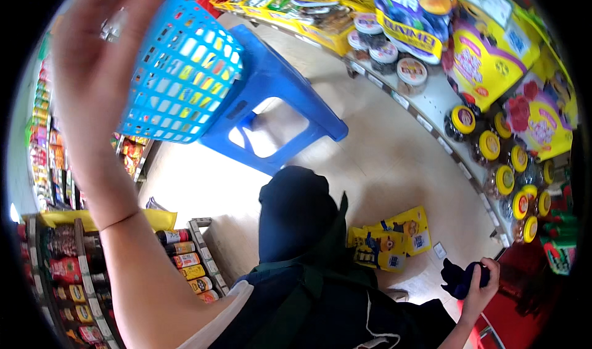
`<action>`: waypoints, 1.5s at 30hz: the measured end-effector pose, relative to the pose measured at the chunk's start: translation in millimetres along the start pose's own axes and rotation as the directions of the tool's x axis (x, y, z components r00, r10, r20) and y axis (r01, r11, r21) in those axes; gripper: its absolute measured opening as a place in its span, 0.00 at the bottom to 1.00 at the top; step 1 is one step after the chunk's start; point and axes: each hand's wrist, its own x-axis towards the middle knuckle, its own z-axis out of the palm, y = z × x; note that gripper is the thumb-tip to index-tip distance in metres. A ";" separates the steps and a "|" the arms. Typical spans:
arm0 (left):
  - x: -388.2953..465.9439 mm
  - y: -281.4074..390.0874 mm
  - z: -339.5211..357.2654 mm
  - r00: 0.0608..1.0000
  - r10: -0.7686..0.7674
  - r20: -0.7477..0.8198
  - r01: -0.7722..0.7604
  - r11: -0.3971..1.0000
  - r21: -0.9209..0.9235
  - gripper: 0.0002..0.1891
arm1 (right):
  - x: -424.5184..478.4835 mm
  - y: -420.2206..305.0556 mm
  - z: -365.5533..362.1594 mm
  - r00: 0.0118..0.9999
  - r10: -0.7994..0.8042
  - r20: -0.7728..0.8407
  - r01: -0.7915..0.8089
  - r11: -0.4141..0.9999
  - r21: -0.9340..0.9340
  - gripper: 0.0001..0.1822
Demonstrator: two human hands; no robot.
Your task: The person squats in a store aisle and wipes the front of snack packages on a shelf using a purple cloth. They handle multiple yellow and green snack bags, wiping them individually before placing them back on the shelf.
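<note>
My left hand (99,48) is raised, large and blurred at the upper left, its fingers partly cut off by the top edge. It overlaps the left side of a light-blue perforated plastic basket (189,80); whether it touches the basket or holds anything is unclear. Beneath the basket stands a darker blue plastic stool (296,90) with openings in its side. Low on the right, my right hand (485,279) grips a bunched dark navy cloth (458,277). Two yellow printed snack bags (393,242) lie on the floor beside my dark clothing.
Along the right runs a shelf (425,103) with lidded jars (490,145) and large yellow bags (490,62). Bottles fill a rack (212,252) at the lower left. A red surface (504,321) lies below my right hand. A small white card (440,250) is on the floor.
</note>
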 end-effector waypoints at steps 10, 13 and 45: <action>-43.4 -316.5 -19.8 0.509 -0.703 0.497 0.676 0.684 0.275 0.22 | 48.9 77.2 41.4 0.992 0.093 -0.082 -0.102 0.989 -0.108 0.07; -81.6 -351.7 13.1 0.171 -0.756 0.632 0.648 0.569 0.506 0.21 | 55.5 67.0 55.6 0.992 0.106 -0.066 -0.115 0.979 -0.165 0.07; -63.6 -239.8 -148.4 0.511 -0.402 -0.760 0.677 0.732 0.068 0.16 | 43.3 30.0 27.2 0.996 -0.018 -0.089 0.017 1.000 -0.016 0.06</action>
